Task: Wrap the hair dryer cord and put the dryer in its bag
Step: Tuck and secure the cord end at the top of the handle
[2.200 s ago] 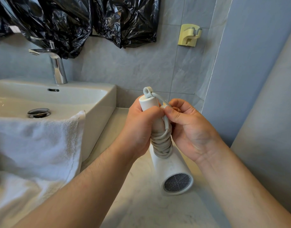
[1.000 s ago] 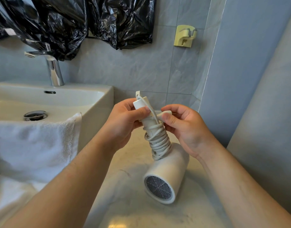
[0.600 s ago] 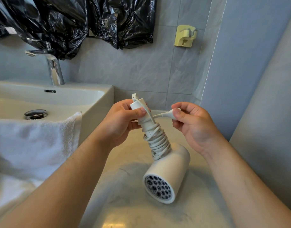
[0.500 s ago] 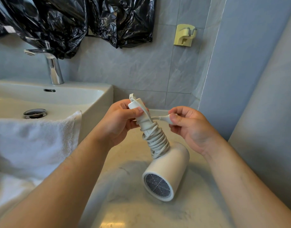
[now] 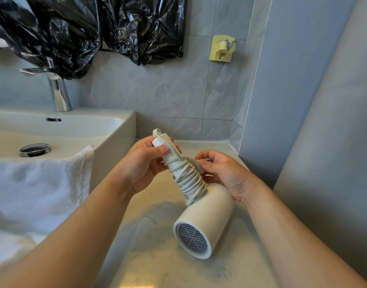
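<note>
A white hair dryer (image 5: 207, 215) is held over the marble counter (image 5: 157, 256), barrel down with its mesh end facing me and handle pointing up. The white cord (image 5: 189, 181) is coiled in several turns around the handle. My left hand (image 5: 146, 163) grips the upper end of the handle, thumb across it. My right hand (image 5: 224, 173) pinches the cord's plug end against the coils at mid handle. No bag for the dryer is in view.
A white sink (image 5: 60, 129) with a chrome tap (image 5: 58, 90) stands at left, a white towel (image 5: 37, 188) draped over its front edge. Black plastic sheeting (image 5: 85, 28) hangs on the tiled wall. A yellow wall holder (image 5: 222, 48) is mounted at upper right.
My right hand had pulled the plug end out to the right, and has now brought it back against the coils on the handle. The dryer has tilted slightly.
</note>
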Demonstrator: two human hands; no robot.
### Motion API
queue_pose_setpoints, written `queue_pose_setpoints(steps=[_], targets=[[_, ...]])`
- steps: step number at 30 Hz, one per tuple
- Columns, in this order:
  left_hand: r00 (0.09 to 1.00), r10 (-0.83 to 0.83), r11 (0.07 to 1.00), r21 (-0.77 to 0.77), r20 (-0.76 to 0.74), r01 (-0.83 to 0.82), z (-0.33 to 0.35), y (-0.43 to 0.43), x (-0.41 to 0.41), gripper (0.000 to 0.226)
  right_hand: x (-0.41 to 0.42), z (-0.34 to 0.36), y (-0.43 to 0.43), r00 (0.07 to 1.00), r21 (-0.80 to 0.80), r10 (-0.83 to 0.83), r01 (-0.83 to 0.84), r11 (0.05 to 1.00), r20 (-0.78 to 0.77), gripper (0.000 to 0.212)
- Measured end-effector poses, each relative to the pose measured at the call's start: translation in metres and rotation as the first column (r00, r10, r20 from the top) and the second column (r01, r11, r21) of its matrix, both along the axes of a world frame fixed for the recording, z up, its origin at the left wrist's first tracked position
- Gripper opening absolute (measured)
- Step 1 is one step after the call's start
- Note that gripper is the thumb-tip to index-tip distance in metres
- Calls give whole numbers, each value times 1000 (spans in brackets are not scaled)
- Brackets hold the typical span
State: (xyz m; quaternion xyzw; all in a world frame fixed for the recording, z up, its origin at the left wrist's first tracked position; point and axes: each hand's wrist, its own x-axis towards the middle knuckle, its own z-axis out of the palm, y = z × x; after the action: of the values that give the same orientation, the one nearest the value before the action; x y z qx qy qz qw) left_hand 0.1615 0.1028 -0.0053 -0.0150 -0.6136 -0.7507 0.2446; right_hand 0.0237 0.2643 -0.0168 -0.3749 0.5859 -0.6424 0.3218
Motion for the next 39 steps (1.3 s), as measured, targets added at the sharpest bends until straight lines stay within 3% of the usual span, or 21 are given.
queue_pose_setpoints(steps=[4, 7, 11, 16, 18, 22, 25, 28, 32, 35, 39], targets=[[993, -78, 996, 53, 87, 74, 4, 8, 2, 38, -1, -1, 3, 1000, 36, 20, -19, 999, -22, 12], [983, 37, 999, -14, 180, -35, 7, 15, -1, 48, 0, -2, 2, 998, 39, 21, -19, 999, -56, 13], [947, 264, 965, -60, 184, -257, 5, 21, -11, 24, 0, -2, -2, 995, 23, -44, 46, 999, -88, 29], [927, 353, 929, 72, 129, -363, 4, 13, -8, 21, -2, -4, -3, 988, 102, -123, 132, 986, -94, 25], [876, 472, 860, 170, 97, -482, 7, 10, -7, 18, -3, -4, -4, 972, 134, -211, 223, 966, -99, 28], [808, 581, 723, 393, 98, -568, 9, 3, -5, 22, -3, -5, -8, 950, 205, -289, 262, 943, 115, 42], [790, 603, 659, 491, 109, -570, 9, 3, -5, 26, 3, -12, -17, 920, 157, -206, 161, 974, 334, 48], [822, 564, 698, 485, 81, -527, 9, 4, -7, 26, 8, -20, -24, 893, 40, -121, 115, 993, 433, 35], [905, 422, 804, 439, 53, -401, 8, 5, -7, 32, 0, -26, -25, 885, -61, -213, 261, 964, 414, 38], [898, 424, 749, 511, 120, -422, 3, 5, -11, 36, -8, -30, -23, 876, -89, -317, 371, 924, 365, 57], [859, 477, 720, 478, 185, -503, -4, 1, -14, 15, -9, -37, -25, 874, -84, -372, 415, 906, 313, 75]])
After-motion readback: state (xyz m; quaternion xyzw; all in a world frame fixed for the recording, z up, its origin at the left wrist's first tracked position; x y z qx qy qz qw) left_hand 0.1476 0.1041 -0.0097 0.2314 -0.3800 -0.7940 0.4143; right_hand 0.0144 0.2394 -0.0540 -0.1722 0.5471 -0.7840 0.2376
